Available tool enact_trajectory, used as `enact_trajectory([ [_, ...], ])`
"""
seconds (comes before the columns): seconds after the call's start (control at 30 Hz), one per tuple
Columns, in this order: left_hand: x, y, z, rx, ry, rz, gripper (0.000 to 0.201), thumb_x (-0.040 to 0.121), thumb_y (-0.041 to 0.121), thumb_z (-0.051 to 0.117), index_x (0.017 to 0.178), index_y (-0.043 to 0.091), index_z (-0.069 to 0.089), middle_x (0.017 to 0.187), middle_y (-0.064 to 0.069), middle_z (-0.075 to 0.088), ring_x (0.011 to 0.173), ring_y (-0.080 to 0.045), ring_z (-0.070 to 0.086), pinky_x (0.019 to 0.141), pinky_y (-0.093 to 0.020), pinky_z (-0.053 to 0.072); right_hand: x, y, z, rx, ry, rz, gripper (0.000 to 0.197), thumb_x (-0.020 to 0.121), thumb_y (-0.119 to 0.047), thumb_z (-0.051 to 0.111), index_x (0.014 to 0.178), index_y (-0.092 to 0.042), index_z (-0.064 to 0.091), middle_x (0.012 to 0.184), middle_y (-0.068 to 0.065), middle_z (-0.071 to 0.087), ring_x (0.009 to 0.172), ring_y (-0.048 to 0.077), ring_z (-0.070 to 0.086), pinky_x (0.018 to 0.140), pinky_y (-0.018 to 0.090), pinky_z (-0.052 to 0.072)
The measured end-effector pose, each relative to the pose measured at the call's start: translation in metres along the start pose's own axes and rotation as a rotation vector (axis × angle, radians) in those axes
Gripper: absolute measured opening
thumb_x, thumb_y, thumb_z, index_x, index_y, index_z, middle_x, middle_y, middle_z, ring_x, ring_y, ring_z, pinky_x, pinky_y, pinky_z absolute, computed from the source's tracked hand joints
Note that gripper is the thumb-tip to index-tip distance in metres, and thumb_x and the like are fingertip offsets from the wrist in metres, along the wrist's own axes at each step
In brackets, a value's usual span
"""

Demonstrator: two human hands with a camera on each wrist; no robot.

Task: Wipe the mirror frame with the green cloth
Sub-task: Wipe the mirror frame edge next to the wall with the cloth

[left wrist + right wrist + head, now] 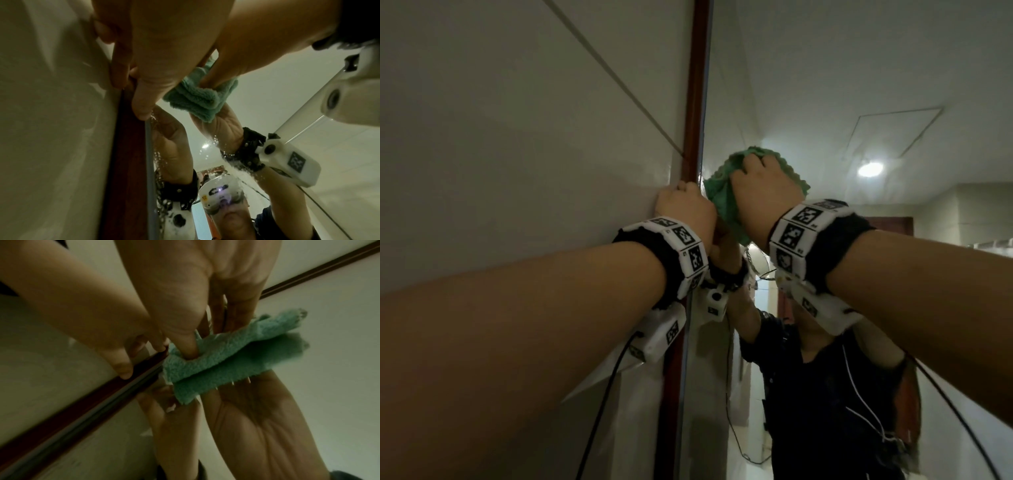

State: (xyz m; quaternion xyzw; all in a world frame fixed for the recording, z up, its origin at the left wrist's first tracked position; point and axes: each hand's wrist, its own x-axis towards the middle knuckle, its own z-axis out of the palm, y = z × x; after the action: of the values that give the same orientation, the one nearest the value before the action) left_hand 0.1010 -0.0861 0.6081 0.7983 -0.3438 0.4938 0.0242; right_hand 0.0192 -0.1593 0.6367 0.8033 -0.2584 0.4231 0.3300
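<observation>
A pale tiled wall (517, 137) fills the left. The left hand (685, 209) lies against it, straight fingers touching the dark red mirror frame (697, 85), holding nothing. Just right of the frame, the green cloth (722, 202) is bunched against the mirror glass (825, 85), gripped and pressed there by the right hand (763, 185).

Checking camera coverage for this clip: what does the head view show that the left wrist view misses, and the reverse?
Head only: the backs of both hands, the frame's stretch above them, and a rectangular ceiling hatch outline reflected in the glass.
Left wrist only: water droplets on the glass beside the frame, and the reflected white headset.
Both: the right hand gripping the green terry cloth against the glass beside the dark reddish-brown mirror frame, and the left hand touching that frame.
</observation>
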Motion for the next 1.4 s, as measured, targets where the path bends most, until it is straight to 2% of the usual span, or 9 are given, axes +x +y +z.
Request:
enact_trajectory([
  [0.07,0.000,0.001,-0.001,-0.002,-0.009,0.009,0.040,0.092,0.034,0.055,0.125,0.012,0.055,0.126,-0.011,0.044,0.109,-0.024,0.050,0.085,-0.031,0.039,0.000,0.005,0.001,0.006,0.020,-0.029,0.036,0.092,-0.024,0.054,0.126,-0.010,0.052,0.135,0.011,0.043,0.126,0.029,0.039,0.096,0.041,0.043],
  [0.23,0.002,0.000,0.001,-0.060,-0.005,-0.047,0.032,0.097,0.019,0.045,0.126,0.011,0.055,0.126,-0.010,0.046,0.108,-0.023,0.052,0.080,-0.032,0.037,-0.005,0.011,0.014,-0.042,-0.009,-0.067,0.046,0.091,-0.032,0.056,0.133,-0.013,0.048,0.134,0.009,0.047,0.124,0.028,0.041,0.097,0.043,0.046],
  [0.5,-0.006,-0.002,-0.006,-0.033,0.007,0.027,0.036,0.096,0.030,0.043,0.128,0.017,0.055,0.141,-0.013,0.034,0.121,-0.026,0.043,0.100,-0.036,0.030,0.038,0.021,-0.014,-0.019,0.046,0.080,0.040,0.095,-0.029,0.051,0.131,-0.011,0.052,0.133,0.012,0.044,0.126,0.030,0.038,0.096,0.044,0.042],
  [0.73,-0.002,-0.002,0.000,-0.027,-0.046,0.012,0.038,0.096,0.025,0.046,0.131,0.010,0.050,0.139,-0.015,0.032,0.118,-0.028,0.044,0.093,-0.035,0.035,0.057,-0.016,0.002,0.030,-0.014,0.064,0.050,0.093,-0.042,0.048,0.135,-0.015,0.050,0.141,0.009,0.040,0.128,0.031,0.038,0.097,0.047,0.041],
  [0.87,0.001,-0.003,0.006,-0.012,-0.060,0.002,0.043,0.101,0.027,0.036,0.140,0.009,0.040,0.148,-0.017,0.023,0.122,-0.028,0.042,0.099,-0.034,0.031,0.033,-0.030,0.010,0.013,-0.028,-0.019,0.038,0.099,-0.029,0.041,0.130,-0.013,0.056,0.144,0.006,0.035,0.132,0.029,0.032,0.094,0.044,0.043],
  [0.97,-0.001,-0.003,0.010,0.012,-0.065,0.014,0.049,0.101,0.025,0.031,0.147,0.006,0.028,0.154,-0.020,0.013,0.129,-0.029,0.038,0.105,-0.035,0.026,-0.001,-0.029,0.021,0.020,-0.002,-0.094,0.036,0.096,-0.029,0.048,0.128,-0.015,0.059,0.144,0.004,0.036,0.132,0.028,0.031,0.090,0.042,0.047],
  [1.2,-0.003,-0.003,0.007,0.082,-0.021,0.044,0.046,0.099,0.022,0.032,0.143,0.010,0.037,0.155,-0.021,0.012,0.127,-0.027,0.042,0.105,-0.036,0.027,-0.026,-0.026,0.039,0.027,-0.015,-0.214,0.045,0.093,-0.031,0.053,0.136,-0.017,0.051,0.142,0.001,0.036,0.133,0.024,0.029,0.086,0.039,0.049],
  [1.27,-0.002,-0.003,0.009,0.069,-0.025,0.036,0.047,0.099,0.022,0.033,0.144,0.009,0.034,0.155,-0.020,0.015,0.128,-0.027,0.041,0.104,-0.035,0.027,-0.013,-0.022,0.036,-0.016,0.019,-0.213,0.047,0.091,-0.035,0.056,0.135,-0.018,0.053,0.144,0.002,0.036,0.134,0.025,0.029,0.090,0.041,0.049],
  [1.4,-0.002,-0.004,0.011,0.054,-0.011,0.019,0.047,0.097,0.029,0.041,0.142,0.013,0.040,0.150,-0.017,0.025,0.126,-0.027,0.041,0.102,-0.035,0.028,0.033,-0.013,0.014,-0.054,0.014,-0.104,0.049,0.095,-0.038,0.047,0.141,-0.018,0.046,0.148,0.007,0.032,0.136,0.031,0.028,0.107,0.046,0.034],
])
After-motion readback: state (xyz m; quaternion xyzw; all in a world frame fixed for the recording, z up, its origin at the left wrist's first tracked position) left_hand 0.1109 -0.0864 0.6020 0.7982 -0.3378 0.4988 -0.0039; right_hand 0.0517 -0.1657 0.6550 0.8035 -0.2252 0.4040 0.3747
